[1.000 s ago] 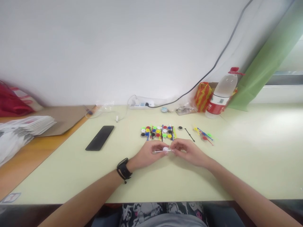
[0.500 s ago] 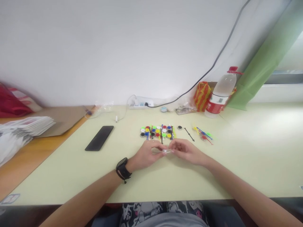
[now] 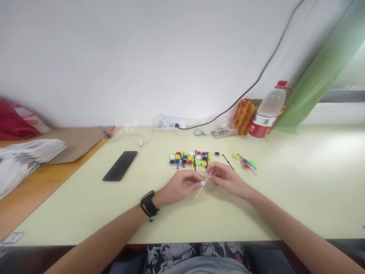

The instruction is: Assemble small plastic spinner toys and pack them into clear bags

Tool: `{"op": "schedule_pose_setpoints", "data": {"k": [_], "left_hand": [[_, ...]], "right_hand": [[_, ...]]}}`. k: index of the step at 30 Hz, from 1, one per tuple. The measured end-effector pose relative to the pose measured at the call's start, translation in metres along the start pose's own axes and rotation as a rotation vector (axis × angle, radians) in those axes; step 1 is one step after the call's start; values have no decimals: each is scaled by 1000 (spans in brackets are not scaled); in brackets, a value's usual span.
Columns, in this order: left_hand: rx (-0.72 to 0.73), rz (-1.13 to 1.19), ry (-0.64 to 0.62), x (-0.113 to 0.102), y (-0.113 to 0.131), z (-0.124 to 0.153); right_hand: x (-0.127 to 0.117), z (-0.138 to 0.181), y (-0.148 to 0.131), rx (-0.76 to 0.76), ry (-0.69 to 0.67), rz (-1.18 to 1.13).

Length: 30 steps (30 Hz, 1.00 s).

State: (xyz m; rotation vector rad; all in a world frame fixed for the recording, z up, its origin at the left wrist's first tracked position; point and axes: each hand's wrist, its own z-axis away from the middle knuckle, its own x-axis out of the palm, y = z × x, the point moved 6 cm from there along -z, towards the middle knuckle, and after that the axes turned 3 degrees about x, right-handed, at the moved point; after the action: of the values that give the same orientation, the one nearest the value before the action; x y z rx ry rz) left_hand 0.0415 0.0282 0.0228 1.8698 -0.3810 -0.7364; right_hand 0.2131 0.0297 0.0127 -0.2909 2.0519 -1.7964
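Over the pale table (image 3: 176, 220), my left hand (image 3: 179, 187) and my right hand (image 3: 225, 178) meet around a small white button on a thin white stick (image 3: 201, 187). The stick slants down to the left between the fingertips. Both hands have their fingers curled in a pinch on it. Just beyond the hands lies a tidy block of small coloured buttons (image 3: 189, 159) with sticks laid among them. To its right are a single black button (image 3: 217, 154), a black stick (image 3: 228, 161) and a loose bunch of coloured sticks (image 3: 245, 163).
A black phone (image 3: 120, 166) lies to the left. A power strip (image 3: 170, 125) with a cable, a striped bag (image 3: 243, 111) and a water bottle (image 3: 267, 112) stand at the back. Folded papers (image 3: 25, 155) and brown cardboard (image 3: 74, 140) are far left.
The white stick lay level between my fingertips; now it tilts down to the left. My right hand has lifted slightly toward the coloured buttons.
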Motion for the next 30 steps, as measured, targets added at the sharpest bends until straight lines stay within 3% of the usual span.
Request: {"op": "schedule_pose_setpoints", "data": {"k": [6, 13, 19, 30], "left_hand": [[-79, 126, 141, -10, -14, -3], [-123, 209, 208, -15, -15, -4], [-135, 196, 246, -18, -20, -3], [-104, 198, 147, -10, -18, -3]], "right_hand": [[-16, 3, -5, -108, 213, 172], [-1, 11, -10, -124, 95, 137], [5, 6, -3, -10, -144, 50], [10, 4, -7, 0, -80, 165]]}}
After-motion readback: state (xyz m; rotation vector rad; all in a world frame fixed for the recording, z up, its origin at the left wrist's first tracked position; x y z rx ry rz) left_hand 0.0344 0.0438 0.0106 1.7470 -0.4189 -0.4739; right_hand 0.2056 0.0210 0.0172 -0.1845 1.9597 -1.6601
